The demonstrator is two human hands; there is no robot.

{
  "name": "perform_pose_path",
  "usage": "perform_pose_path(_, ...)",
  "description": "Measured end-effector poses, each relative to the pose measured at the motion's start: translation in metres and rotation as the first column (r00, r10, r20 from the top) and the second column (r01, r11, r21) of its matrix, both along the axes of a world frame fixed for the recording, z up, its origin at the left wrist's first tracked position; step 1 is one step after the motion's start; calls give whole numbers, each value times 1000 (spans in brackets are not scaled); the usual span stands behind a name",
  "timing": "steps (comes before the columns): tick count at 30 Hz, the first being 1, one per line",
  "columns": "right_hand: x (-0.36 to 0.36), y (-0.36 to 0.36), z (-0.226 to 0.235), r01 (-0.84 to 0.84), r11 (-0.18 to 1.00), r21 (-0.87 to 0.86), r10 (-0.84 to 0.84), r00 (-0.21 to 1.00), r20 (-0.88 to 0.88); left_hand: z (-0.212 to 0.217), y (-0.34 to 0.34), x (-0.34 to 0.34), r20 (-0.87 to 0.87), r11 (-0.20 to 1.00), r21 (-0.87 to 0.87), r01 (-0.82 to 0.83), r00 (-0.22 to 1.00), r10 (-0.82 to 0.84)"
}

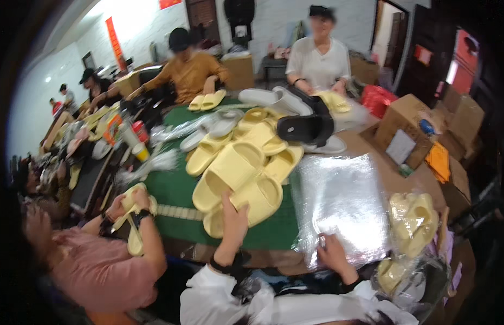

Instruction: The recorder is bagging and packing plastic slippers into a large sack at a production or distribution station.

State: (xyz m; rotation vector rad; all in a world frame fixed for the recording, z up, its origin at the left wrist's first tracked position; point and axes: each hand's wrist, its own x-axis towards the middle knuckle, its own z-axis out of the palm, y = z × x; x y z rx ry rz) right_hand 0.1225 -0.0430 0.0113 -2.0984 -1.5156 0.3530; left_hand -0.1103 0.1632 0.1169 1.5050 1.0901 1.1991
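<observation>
A pair of pale yellow slide slippers [230, 173] is in my left hand [236, 219], its thumb and fingers gripping them near the strap ends. They lie over a heap of more yellow slippers [258, 134] on the green mat. To the right, my right hand [334, 253] is at the lower edge of a stack of clear plastic bags [344, 200]. Its fingers are curled and pinch at the film; their tips are partly hidden. Black slippers [305, 128] and grey slippers [217, 123] lie beyond the yellow heap.
Bagged yellow slippers [413, 223] stand at the right table edge, beside cardboard boxes [401, 127] and a red bag [378, 99]. At my left, a person in pink [108, 260] handles yellow slippers. Two people work across the green mat [173, 189]. A yellow cup [140, 151] stands left.
</observation>
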Motion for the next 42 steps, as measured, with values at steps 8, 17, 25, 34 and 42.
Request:
perform_pose_path(8,5,5,0,-235,968,93,201,940,275,14,-100,102,665,534,-432,727,656,-357)
perform_pose_path(17,9,-10,-41,-71,997,-28,60,957,-284,24,-116,188,873,306,-403,863,463,-156)
perform_pose_path(25,34,-49,38,-277,956,-100,172,799,-577,-34,-131,121,-311,344,-175,923,280,-908)
perform_pose_path(34,70,-14,48,25,997,76,-5,967,-255,-84,-153,102,-689,426,-81,901,258,-677)
perform_pose_path(42,67,45,51,83,964,-252,-119,984,-130,-94,-163,104,-892,387,186,903,320,-319)
